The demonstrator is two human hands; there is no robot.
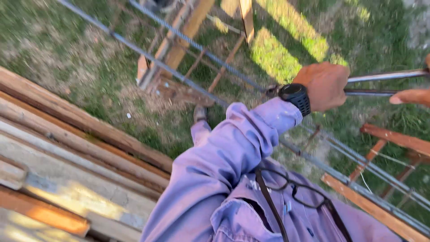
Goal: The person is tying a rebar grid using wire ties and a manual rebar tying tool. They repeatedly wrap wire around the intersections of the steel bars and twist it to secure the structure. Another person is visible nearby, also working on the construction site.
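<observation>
My left hand (324, 85), in a purple sleeve with a black wristwatch (295, 96), is closed in a fist around two thin steel rods (380, 83) that run off to the right. My right hand (410, 96) shows only at the right edge: one finger lies just under the lower rod and another bit of the hand sits above the upper rod. Its grip is cut off by the frame. The rods hang above the grass, near long ribbed steel bars (192, 45).
Several ribbed bars run diagonally from top left to bottom right over orange wooden trestles (179, 40) (394, 139). Weathered planks (67, 148) are stacked at the left. Grass lies below, with my shoe (200, 113) on it. Dark-framed glasses (304, 195) hang on my shirt.
</observation>
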